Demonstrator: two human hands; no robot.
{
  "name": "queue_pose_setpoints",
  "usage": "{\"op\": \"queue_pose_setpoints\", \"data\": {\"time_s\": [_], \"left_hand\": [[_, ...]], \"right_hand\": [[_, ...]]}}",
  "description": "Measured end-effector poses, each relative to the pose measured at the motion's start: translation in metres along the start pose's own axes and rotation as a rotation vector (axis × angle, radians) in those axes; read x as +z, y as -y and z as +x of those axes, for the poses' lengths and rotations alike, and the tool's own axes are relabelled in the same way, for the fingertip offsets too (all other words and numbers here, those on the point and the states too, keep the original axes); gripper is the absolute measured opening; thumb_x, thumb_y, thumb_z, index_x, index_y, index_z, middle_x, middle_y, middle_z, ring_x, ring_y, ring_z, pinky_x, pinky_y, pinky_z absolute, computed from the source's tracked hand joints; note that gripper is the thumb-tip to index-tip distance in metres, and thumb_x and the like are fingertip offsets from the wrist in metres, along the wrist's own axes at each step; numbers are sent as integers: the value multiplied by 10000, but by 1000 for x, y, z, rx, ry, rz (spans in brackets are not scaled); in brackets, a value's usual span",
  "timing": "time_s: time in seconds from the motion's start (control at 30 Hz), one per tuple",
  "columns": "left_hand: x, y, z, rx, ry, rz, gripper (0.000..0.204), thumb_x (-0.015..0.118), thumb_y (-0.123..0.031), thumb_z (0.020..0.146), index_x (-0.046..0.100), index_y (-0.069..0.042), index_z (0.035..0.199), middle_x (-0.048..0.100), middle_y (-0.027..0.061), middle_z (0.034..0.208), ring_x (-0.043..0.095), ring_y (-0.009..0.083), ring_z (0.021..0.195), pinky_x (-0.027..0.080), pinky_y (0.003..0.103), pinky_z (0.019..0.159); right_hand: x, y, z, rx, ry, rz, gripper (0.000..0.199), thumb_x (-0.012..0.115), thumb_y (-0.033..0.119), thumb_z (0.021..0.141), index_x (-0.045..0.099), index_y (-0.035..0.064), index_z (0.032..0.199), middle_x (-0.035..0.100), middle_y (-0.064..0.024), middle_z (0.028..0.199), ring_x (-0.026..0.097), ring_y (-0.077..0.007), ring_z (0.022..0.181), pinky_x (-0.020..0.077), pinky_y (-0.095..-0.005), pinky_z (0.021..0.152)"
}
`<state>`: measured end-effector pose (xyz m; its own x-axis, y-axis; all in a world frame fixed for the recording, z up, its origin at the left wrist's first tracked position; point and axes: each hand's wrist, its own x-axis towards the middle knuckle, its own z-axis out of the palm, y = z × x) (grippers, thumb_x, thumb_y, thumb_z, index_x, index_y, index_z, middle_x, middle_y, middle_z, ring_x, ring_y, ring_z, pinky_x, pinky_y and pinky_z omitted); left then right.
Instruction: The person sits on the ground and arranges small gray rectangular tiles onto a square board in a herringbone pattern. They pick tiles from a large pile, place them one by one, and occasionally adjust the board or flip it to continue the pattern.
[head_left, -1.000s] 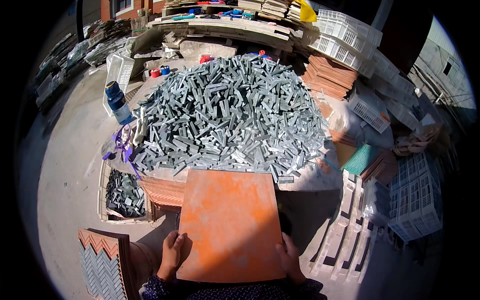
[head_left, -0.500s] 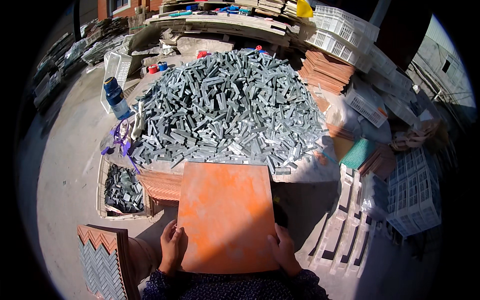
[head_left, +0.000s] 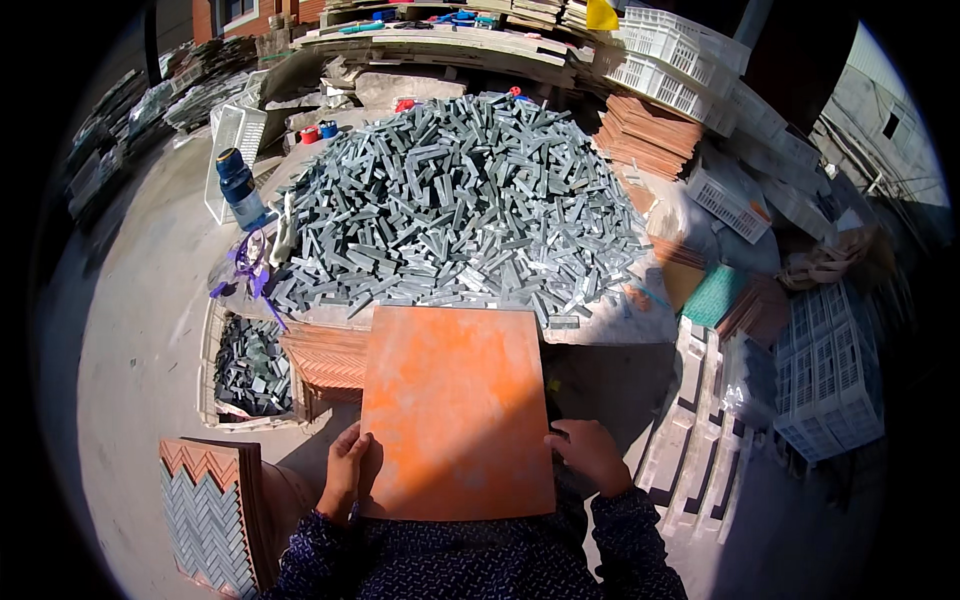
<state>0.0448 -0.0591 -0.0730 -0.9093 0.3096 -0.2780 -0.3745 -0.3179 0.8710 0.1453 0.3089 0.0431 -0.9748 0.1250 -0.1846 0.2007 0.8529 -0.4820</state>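
An orange square board (head_left: 455, 410) with pale smudges lies flat in front of me, its far edge against the front of a heap of grey stone strips (head_left: 460, 200). My left hand (head_left: 345, 468) is closed on the board's left edge, thumb on top and fingers underneath out of sight. At the right edge, my right hand (head_left: 593, 455) is curled, with thumb and finger at the rim; its other fingers are partly hidden. Shadow covers the board's lower right corner.
Left of me stand herringbone tile panels (head_left: 205, 515) and a crate of grey pieces (head_left: 250, 370). A blue-capped bottle (head_left: 240, 190) and purple straps (head_left: 255, 265) sit by the heap. To the right are a pallet (head_left: 700, 430), white crates (head_left: 830, 370) and stacked orange mould sheets (head_left: 645, 145).
The board's outline sits slightly higher in view. My right hand has shifted up and outward along the right edge, its thumb no longer lying over the board. My left hand keeps its hold.
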Motion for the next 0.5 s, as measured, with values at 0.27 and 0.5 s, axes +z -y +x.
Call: {"op": "queue_pose_setpoints", "data": {"time_s": [0.27,0.5], "left_hand": [[29,-23,3,39,233,-116,463,505,-148,953,391,86,1336,508,115,1304,482,155,1180,365,252,997],[24,-13,-21,174,127,-127,462,507,-128,943,408,116,1323,502,149,1315,442,222,1240,310,329,1054]], "right_hand": [[86,-37,41,88,-254,918,592,583,166,893,347,12,1414,584,-113,1214,561,-172,1075,433,-315,920],[86,-19,33,-38,-267,979,580,560,127,891,343,-7,1411,536,-110,1292,508,-147,1153,399,-298,968]]}}
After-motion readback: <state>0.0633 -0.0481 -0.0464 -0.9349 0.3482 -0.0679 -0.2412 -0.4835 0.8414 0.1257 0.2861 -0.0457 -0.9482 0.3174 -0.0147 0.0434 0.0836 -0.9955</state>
